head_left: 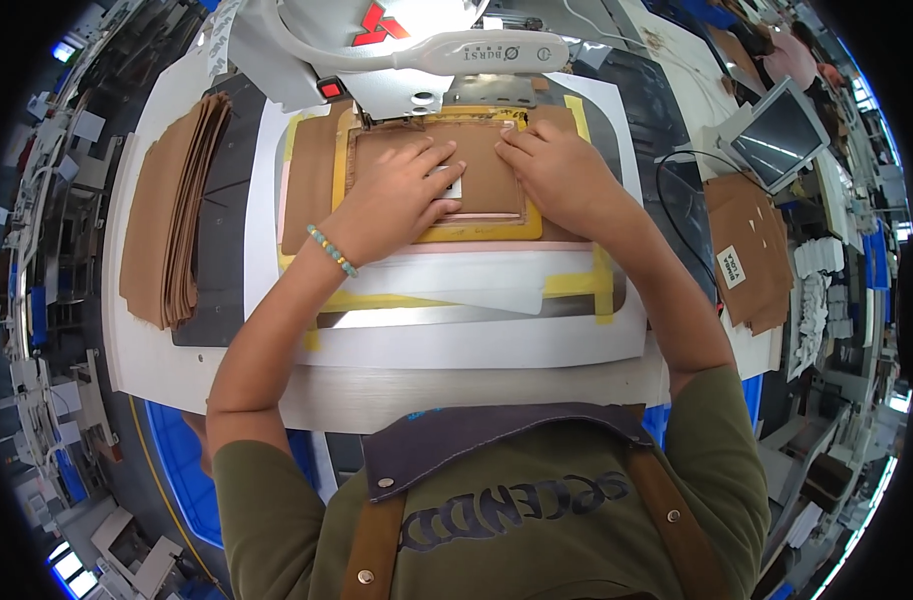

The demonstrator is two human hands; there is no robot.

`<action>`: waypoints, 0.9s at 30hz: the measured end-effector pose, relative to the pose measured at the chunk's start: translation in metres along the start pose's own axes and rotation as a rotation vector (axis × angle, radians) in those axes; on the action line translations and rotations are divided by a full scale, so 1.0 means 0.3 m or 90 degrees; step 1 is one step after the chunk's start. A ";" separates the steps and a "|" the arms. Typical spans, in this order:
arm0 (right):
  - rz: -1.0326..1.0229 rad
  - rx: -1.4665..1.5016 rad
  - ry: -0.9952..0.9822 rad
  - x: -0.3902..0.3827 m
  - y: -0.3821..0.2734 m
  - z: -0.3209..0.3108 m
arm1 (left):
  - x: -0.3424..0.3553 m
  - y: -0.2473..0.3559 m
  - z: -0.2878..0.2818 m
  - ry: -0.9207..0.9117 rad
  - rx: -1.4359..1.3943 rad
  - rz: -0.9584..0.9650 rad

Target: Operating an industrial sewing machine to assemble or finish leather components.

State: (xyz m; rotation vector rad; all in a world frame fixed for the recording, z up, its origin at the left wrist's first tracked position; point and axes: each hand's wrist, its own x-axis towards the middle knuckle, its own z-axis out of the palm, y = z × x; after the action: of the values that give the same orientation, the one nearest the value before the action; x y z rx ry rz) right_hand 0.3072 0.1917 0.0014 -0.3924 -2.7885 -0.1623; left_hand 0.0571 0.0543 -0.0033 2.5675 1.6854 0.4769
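My left hand [404, 190] rests on a brown fabric piece [486, 196], its fingers spread. A small white label [454, 188] lies on the fabric and shows between the thumb and fingers of that hand, which partly cover it. My right hand [561, 172] lies at the right side of the same piece, fingers stretched out over the inner edge of a yellow frame [476, 233]. This frame surrounds the fabric and sits flat under the sewing machine head [406, 92]. Neither hand lifts anything.
Stacked brown fabric pieces [166, 220] stand on the left of the table. At the right are more brown pieces [751, 245], one with a white label, and a screen [778, 132] with a black cable. White sheeting [476, 348] with yellow tape lies in front of the frame.
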 end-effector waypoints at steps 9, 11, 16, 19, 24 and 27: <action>0.003 -0.034 -0.029 0.060 -0.067 0.022 | -0.013 -0.003 0.005 -0.002 -0.022 -0.002; -0.001 -0.028 -0.027 0.073 -0.074 0.025 | -0.016 -0.004 0.005 0.004 -0.034 -0.005; -0.020 -0.004 -0.013 0.098 -0.078 0.042 | -0.016 -0.028 -0.002 0.025 -0.075 -0.004; -0.018 0.055 -0.023 0.101 -0.092 0.030 | -0.023 -0.045 0.004 0.044 -0.088 -0.007; -0.017 0.095 0.036 0.044 -0.083 -0.049 | -0.027 -0.064 -0.001 0.066 -0.085 -0.009; -0.015 0.090 0.027 -0.019 -0.054 -0.071 | -0.035 -0.067 -0.010 0.057 -0.109 -0.053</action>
State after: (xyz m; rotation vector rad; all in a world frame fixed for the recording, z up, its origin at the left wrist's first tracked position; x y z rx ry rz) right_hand 0.3142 0.1716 0.0184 -0.3164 -2.7422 0.0216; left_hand 0.0346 0.0528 -0.0068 2.3793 1.6898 0.7082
